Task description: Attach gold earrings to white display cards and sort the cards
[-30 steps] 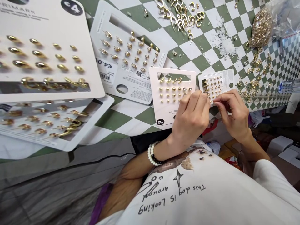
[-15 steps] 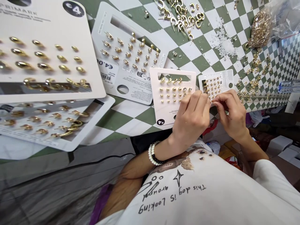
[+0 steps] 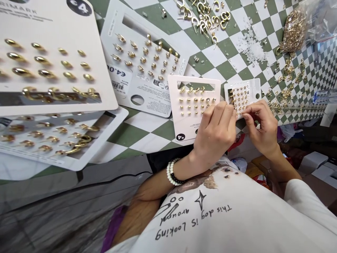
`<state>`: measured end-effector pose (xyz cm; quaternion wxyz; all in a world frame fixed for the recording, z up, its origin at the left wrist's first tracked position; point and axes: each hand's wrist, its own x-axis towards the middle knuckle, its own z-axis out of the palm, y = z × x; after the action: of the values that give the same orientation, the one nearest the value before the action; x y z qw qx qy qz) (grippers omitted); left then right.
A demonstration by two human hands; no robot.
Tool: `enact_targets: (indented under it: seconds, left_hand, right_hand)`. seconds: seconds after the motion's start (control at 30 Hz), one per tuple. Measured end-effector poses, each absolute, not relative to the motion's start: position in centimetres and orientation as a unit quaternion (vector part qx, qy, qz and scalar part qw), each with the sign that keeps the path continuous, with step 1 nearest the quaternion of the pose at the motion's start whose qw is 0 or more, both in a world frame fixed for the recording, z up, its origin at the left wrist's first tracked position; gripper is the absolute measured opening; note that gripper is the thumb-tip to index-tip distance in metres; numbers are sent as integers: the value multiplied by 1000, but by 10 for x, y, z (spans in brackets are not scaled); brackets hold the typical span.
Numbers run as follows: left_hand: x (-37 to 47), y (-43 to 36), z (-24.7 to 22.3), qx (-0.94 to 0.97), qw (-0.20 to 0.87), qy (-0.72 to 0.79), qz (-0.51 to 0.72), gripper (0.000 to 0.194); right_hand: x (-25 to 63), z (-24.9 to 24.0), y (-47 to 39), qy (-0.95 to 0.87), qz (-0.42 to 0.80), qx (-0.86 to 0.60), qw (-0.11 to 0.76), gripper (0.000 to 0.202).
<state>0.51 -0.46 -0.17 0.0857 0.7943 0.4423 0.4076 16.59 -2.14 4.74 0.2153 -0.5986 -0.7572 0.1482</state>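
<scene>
My left hand, with a bead bracelet on its wrist, is closed over the lower right part of a pink earring card. Its fingertips meet the lower left edge of a small grey card studded with gold earrings; whatever they pinch is hidden. At that card's lower edge, my right hand has thumb and forefinger pressed together, and anything between them is too small to name. The pink card carries rows of gold studs and several larger earrings beside its slot.
Larger earring cards overlap at the left, one grey. Loose gold hoops, white bits, scattered gold pieces and a bag of small gold parts lie on the checkered table.
My right fingertips have moved slightly right, away from my left fingers. The small card has turned a little. The large cards at the left appear shifted slightly leftward.
</scene>
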Motion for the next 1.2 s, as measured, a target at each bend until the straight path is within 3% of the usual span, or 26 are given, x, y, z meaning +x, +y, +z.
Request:
enact_targets:
  seconds: [1.07, 1.2]
  left_hand:
    - [5, -5, -1, 798, 91, 439, 402, 9]
    - [6, -5, -1, 794, 89, 446, 403, 10]
  right_hand:
    - [165, 50, -18, -804, 88, -572, 132, 5]
    - [167, 49, -18, -792, 122, -578, 155, 5]
